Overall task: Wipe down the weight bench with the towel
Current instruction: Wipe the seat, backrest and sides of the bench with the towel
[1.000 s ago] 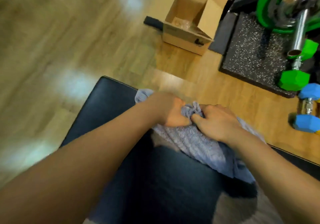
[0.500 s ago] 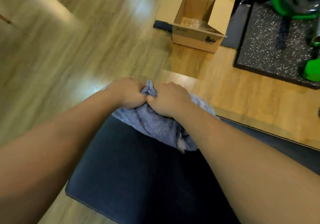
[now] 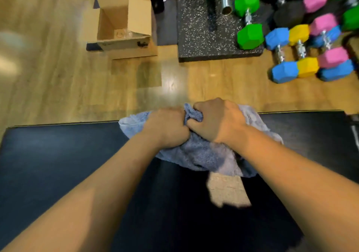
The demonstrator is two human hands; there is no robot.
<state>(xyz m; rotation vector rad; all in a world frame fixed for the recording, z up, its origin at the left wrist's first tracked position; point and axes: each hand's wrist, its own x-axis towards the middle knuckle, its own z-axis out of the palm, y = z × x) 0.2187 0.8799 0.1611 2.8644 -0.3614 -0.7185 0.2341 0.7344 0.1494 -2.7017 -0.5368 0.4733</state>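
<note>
Left hand [image 3: 167,129]: clenched tight round a bunch of the towel, knuckles up.
Right hand [image 3: 217,121]: right next to the left hand and touching it, also squeezing a bunch of towel.
Towel [image 3: 204,156]: blue-grey and fluffy. It is scrunched up under both hands, and the loose part trails back under the wrists.
Weight bench [image 3: 58,164]: a dark padded top under both hands. The hands are at its far edge, and it runs out wide to each side of them.
How the towel will feel: I think soft, light and floppy. It cannot break. It should slide easily on the smooth pad.
Where to hold it: a fat bunch in the middle, pushed down flat, so the loose ends do not fold under.
Job so far: I cannot tell which parts are already wiped.
Past the hands: a wooden floor [image 3: 58,76], an open cardboard box [image 3: 120,18] and a green dumbbell [image 3: 248,18], all well apart from the hands.
</note>
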